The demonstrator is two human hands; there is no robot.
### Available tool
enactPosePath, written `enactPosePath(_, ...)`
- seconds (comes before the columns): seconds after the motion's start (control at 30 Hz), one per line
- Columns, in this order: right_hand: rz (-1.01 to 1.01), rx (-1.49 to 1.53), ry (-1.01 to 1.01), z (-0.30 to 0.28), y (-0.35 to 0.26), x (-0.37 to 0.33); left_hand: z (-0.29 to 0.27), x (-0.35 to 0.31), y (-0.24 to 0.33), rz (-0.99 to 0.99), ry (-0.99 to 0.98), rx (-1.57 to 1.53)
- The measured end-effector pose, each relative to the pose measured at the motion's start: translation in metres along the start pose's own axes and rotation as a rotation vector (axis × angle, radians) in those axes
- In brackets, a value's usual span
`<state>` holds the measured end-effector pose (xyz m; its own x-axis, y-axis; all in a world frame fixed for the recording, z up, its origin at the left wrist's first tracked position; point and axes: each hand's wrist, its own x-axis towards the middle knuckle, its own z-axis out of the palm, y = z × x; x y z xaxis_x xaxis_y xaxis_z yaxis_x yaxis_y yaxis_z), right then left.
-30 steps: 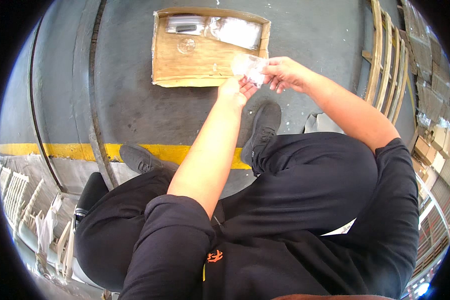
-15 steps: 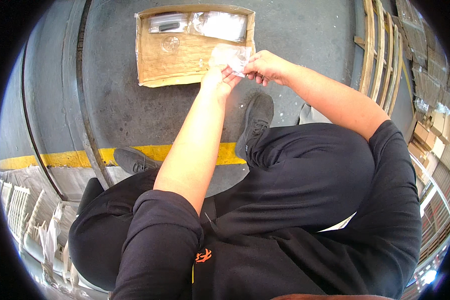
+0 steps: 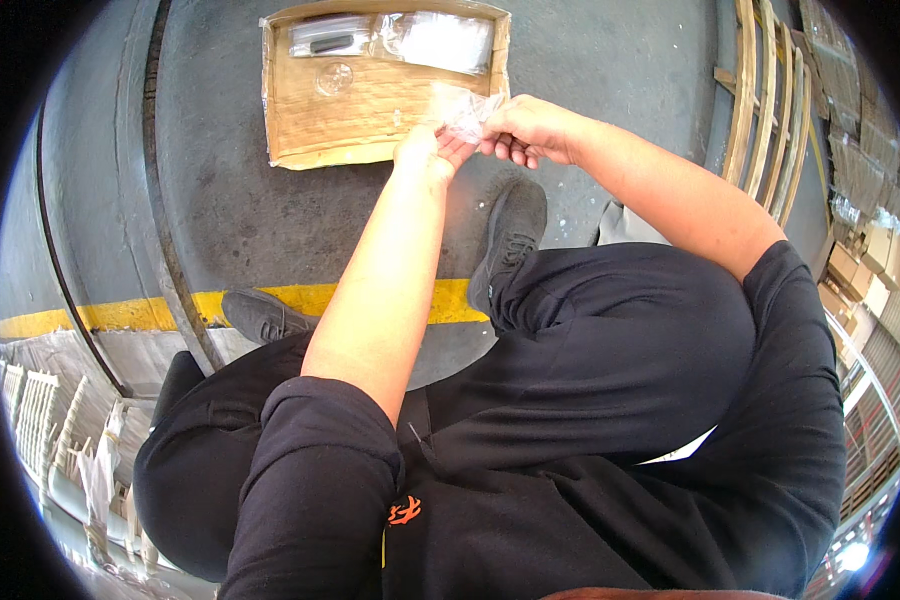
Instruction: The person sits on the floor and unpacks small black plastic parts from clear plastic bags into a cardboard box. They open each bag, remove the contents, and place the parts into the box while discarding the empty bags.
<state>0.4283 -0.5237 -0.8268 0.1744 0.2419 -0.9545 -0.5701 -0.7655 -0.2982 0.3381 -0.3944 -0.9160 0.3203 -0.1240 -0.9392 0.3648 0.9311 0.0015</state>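
A small clear plastic bag (image 3: 464, 115) is held between my two hands, over the near right corner of a shallow cardboard tray (image 3: 310, 157). My right hand (image 3: 526, 131) pinches the bag's right side with its fingers curled in. Under the left side of the bag, my left hand (image 3: 432, 152) has its palm turned up and its fingers against the plastic. Whether anything lies inside the bag is too small to tell. Inside the tray are a stack of clear bags (image 3: 448, 42), a bag holding a dark strip (image 3: 330, 40) and a round clear piece (image 3: 334, 78).
The tray stands on the grey floor (image 3: 250, 210), past a yellow line (image 3: 140, 314). My dark shoes (image 3: 515, 235) are between me and the tray. A wooden pallet (image 3: 765, 110) leans at the right, near stacked cartons (image 3: 855, 270). A metal rail (image 3: 160, 200) runs along the left.
The bag looks more crumpled and gathered between my hands, and my right hand has rolled slightly over it. The whole view has shifted a little.
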Motion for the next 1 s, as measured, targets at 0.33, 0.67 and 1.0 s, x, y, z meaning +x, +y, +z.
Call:
enactPosePath(0.33,0.045,-0.001,-0.019,-0.006,-0.001,0.0,0.006,-0.009,0.005,0.001,0.001,-0.043)
enactPosePath(0.67,-0.132,-0.678,-0.065,-0.026,-0.044,0.005,-0.011,0.001,0.019,0.144,0.02,0.142)
enactPosePath(1.0,-0.657,-1.496,0.506,-0.017,-0.062,0.085,-0.017,-0.039,0.064,0.305,0.046,0.439)
